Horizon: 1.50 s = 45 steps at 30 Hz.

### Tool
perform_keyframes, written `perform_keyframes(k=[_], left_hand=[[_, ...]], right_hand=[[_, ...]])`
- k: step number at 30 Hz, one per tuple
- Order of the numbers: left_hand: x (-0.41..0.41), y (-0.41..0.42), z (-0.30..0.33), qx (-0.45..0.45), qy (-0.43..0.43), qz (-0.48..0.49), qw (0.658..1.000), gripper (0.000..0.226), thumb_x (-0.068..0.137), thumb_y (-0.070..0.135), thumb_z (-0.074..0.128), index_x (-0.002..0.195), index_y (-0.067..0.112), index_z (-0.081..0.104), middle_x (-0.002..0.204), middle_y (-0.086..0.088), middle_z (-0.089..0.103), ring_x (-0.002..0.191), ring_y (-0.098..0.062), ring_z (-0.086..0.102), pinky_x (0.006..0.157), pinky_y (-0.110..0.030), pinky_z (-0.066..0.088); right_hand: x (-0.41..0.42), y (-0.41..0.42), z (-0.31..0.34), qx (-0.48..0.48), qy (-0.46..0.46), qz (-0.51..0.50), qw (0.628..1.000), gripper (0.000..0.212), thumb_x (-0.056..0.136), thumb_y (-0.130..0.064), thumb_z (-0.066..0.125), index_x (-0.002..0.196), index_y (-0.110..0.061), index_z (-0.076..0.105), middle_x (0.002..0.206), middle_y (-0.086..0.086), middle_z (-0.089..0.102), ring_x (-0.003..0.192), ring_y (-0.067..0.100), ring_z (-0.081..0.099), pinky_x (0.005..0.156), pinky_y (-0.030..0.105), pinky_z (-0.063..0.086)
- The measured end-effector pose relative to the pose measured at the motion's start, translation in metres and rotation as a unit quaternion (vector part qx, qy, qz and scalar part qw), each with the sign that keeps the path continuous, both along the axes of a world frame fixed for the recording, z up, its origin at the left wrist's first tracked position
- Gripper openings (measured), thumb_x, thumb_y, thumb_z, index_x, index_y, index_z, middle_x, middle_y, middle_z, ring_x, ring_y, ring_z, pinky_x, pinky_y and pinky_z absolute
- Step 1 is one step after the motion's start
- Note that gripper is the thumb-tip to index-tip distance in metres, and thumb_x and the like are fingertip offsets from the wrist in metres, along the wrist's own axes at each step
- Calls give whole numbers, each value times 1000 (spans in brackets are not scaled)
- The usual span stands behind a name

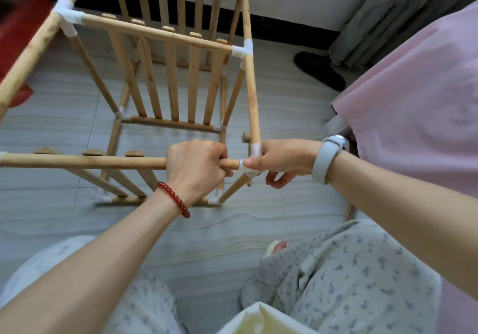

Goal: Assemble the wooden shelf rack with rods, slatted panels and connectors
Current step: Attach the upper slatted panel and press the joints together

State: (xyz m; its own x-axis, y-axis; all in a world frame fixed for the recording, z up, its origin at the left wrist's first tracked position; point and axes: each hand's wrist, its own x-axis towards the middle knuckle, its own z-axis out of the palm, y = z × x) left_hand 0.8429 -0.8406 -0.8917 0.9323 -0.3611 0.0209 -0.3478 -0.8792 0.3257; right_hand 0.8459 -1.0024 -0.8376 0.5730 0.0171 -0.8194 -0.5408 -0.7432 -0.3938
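Note:
The wooden shelf rack stands on the floor, built of rods, slatted panels and white connectors. My left hand grips the near horizontal rod close to its right end. My right hand holds the white corner connector at the near right corner, thumb pressed on it. The rod's end sits at the connector's socket. An upright rod and a slanting lower rod also meet this connector.
A slatted panel fills the rack's far side. A black slipper lies at the back right by a curtain. Pink cloth hangs on the right. A small wooden piece lies on the tiled floor. My knees are below.

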Motion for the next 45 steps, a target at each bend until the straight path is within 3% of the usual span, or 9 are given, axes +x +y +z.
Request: perform_keyframes(k=[13,19,22,24,28,32,36,41,45], left_hand=[[-2,0,8,4,10,-11,1000,21,79,50,66,79,29,65,61,13,50,65,-10,50,53,-24,28],[-9,-8,14,-17,54,-19,998,23,75,49,70,70,32,56,65,10,58,69,-11,57,52,-24,33],[-8,-14,17,2,48,-32,998,22,78,50,66,77,29,62,73,9,61,72,-12,58,58,-26,41],[-10,-19,21,6,23,-25,999,21,79,48,66,82,27,65,79,10,62,76,-11,59,61,-26,41],[-8,-25,41,-52,-108,-2,993,24,76,41,73,86,20,71,78,6,66,68,-11,58,57,-23,36],[3,-28,70,-42,-199,-32,979,26,81,39,68,91,16,68,79,3,67,65,-18,62,58,-27,41],[8,-23,88,34,-278,-53,959,36,88,40,55,106,10,63,81,-5,66,65,-27,61,59,-36,44],[16,-4,126,0,-397,-68,915,30,91,23,56,116,9,65,82,-7,68,58,-26,55,48,-35,45],[11,-2,143,-21,-409,-95,907,31,90,15,52,119,12,64,80,-3,66,65,-22,58,45,-31,47]], right_hand=[[-10,-4,-8,55,-42,-37,997,34,95,-36,49,115,-10,46,106,5,49,77,14,57,55,26,58],[-24,-25,-23,76,-173,18,982,20,96,-41,44,86,-24,45,85,-3,52,75,9,50,61,22,42],[-22,-37,-22,141,-132,-20,981,24,94,-46,45,102,-24,50,107,1,56,101,16,53,75,27,41],[-23,-44,-22,177,-124,-34,976,28,95,-46,44,112,-25,48,113,-5,54,109,14,51,82,30,39],[-23,-49,-15,238,-237,-55,940,31,99,-37,40,119,-16,51,110,-5,57,98,5,53,80,20,43],[-19,-41,-3,267,-363,-87,889,24,101,-26,37,117,-12,47,95,-4,56,71,-16,54,60,3,39],[-13,-22,7,261,-441,-90,854,19,102,-25,32,107,-11,43,86,2,51,79,11,51,67,15,42],[4,-3,41,287,-528,-72,796,18,100,-34,30,96,-22,43,72,-3,48,62,12,45,59,30,43],[4,0,61,273,-548,-38,789,19,98,-39,29,91,-28,42,70,-6,49,57,9,44,56,32,44]])
